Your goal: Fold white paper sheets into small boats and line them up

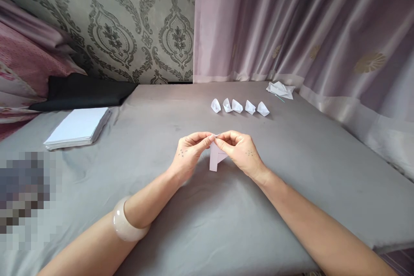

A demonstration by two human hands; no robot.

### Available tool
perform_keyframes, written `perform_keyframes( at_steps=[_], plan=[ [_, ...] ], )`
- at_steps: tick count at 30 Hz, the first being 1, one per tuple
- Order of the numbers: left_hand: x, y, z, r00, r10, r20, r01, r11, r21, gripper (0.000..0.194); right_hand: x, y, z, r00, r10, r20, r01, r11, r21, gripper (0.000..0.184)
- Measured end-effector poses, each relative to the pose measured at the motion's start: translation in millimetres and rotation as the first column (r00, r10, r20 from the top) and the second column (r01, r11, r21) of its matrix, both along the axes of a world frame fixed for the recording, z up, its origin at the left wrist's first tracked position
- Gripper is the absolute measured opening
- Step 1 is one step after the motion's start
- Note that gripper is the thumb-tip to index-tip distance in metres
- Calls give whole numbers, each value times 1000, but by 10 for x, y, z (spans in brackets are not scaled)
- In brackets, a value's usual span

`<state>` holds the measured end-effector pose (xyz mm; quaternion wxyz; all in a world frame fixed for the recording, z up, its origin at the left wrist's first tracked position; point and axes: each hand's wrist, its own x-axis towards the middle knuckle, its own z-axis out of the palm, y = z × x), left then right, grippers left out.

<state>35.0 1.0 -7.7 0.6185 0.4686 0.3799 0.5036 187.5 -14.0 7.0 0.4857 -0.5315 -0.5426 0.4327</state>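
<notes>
We pinched the angular white folded paper (213, 161) between our left hand (189, 152) and right hand (243, 151), over the grey cloth-covered tabletop (145, 133). Five small white folded-paper shapes (237, 106) looked done; ours seemed unfinished.

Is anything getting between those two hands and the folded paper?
Nothing visible: the left hand and right hand both pinch the folded paper directly at its far end. The small white paper shapes stand beyond, apart from the hands.

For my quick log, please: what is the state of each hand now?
Left hand: closed, pinching the folded paper between thumb and fingers.
Right hand: closed, pinching the same folded paper at its top.
</notes>
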Motion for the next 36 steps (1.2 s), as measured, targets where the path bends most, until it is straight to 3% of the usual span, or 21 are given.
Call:
perform_keyframes(
  at_steps=[3,8,11,18,26,29,33,36],
  plan=[
    [14,4,10,998,10,66,-7,999,-39,15,17,12,5,998,-55,21,55,998,26,32],
    [25,-2,23,986,-6,169,25,994,-110,16,31,8,55,988,94,-126,-101,994,-49,27],
    [17,-12,14,990,-6,140,27,989,-148,19,26,2,56,981,82,-175,-95,993,-67,25],
    [8,-21,40,994,-23,105,40,985,-166,19,13,0,-11,993,58,-108,-53,997,49,21],
    [9,-6,44,996,-3,94,21,981,-194,15,-9,-6,-8,994,26,110,-49,977,210,11],
    [7,-11,54,996,-7,89,24,981,-190,14,-24,-22,7,974,-41,224,-36,944,328,7],
    [3,-12,64,996,7,91,9,984,-176,11,-50,-48,0,937,-119,328,-69,858,510,11],
    [3,-5,60,997,16,77,-4,987,-159,14,-58,-57,-25,906,-174,387,-90,811,578,14]
  ],
)
